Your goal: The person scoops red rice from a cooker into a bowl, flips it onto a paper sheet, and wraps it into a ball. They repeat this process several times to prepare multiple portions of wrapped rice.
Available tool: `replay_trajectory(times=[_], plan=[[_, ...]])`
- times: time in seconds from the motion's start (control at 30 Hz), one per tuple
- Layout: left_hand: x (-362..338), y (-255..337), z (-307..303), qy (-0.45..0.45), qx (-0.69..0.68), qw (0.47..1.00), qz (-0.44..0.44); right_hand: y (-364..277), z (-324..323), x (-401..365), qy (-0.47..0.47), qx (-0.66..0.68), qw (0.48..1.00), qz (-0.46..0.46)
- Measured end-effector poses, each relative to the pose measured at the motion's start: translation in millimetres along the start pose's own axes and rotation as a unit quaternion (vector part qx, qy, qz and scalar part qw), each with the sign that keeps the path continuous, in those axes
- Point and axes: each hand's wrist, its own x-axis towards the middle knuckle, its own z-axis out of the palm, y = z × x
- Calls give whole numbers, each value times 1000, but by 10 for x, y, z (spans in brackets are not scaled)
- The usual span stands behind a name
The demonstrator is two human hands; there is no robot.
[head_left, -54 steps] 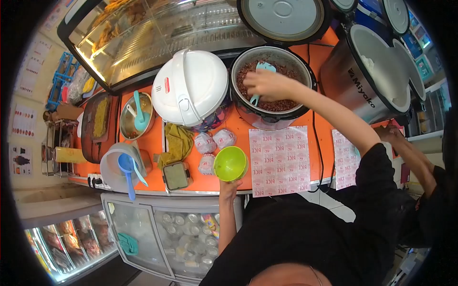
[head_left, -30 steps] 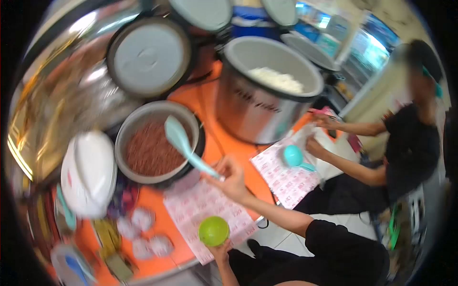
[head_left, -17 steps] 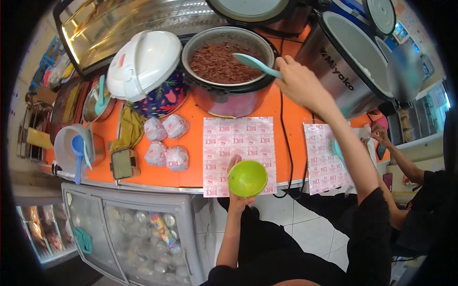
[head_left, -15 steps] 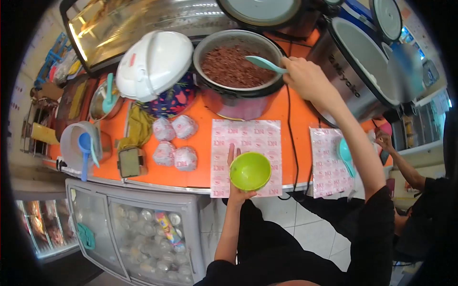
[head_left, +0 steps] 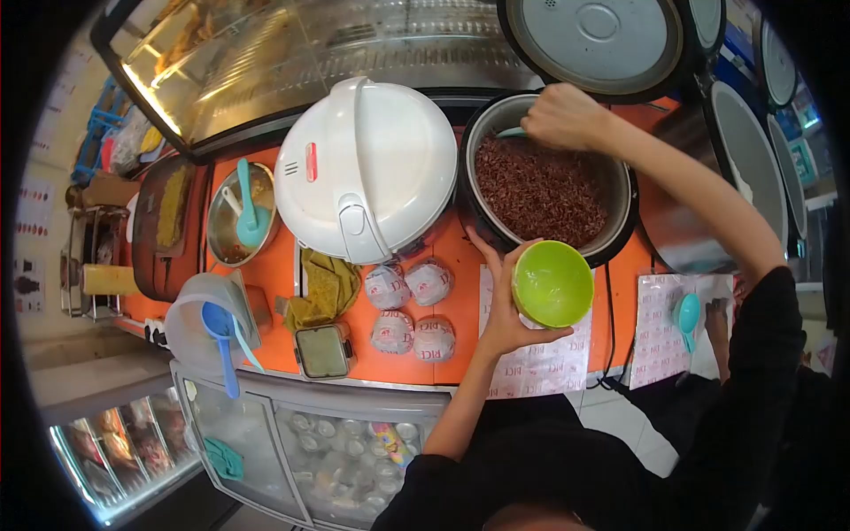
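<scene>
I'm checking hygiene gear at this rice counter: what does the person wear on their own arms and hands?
No gloves, rings or watch show on the left hand or right hand. A black sleeve covers the right upper arm to about the elbow; the left forearm is bare.

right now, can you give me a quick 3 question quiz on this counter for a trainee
1. True or false: the left hand holds the green bowl.
2. The right hand grips a spoon in a pot of: A) white rice, B) reddish-brown grains, C) soup.
3. How many wrapped packets lie on the counter left of the bowl?

Key: 1 true. 2 B. 3 four.
</scene>
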Motion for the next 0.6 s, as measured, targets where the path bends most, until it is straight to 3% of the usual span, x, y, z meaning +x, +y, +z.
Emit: replay_trajectory(times=[0.13, 0.23, 0.3, 0.33, 0.37, 0.4, 0.47, 0.5, 0.57, 0.6], plan=[[13, -11, 50, 21, -15, 1000, 4, -363, -141, -295, -21, -2, 1000, 22], [19, -5, 52, 31, 25, 998, 39, -793, -313, -628, 26, 34, 999, 11], [-7, 13, 72, 28, -23, 999, 5, -851, -320, -698, 33, 22, 999, 16], [3, 21, 91, 32, -67, 997, -17, -803, -361, -683, 48, 0, 999, 15], [4, 21, 86, 32, -69, 997, -13, -598, -357, -611, 3, 52, 998, 25], [-3, 14, 61, 22, -63, 997, -25, -410, -376, -486, -4, 45, 996, 72], [-19, 36, 83, 16, -55, 997, -43, -92, -176, -255, 84, -22, 992, 93], [0, 66, 100, 16, -72, 996, -50, -2, 71, -169, 58, -15, 996, 69], [37, 73, 94, 9, -82, 995, -58, -52, 195, -132, 5, 40, 992, 118], [60, 46, 82, -13, -22, 999, -37, -97, 234, -206, 7, 42, 991, 125]])
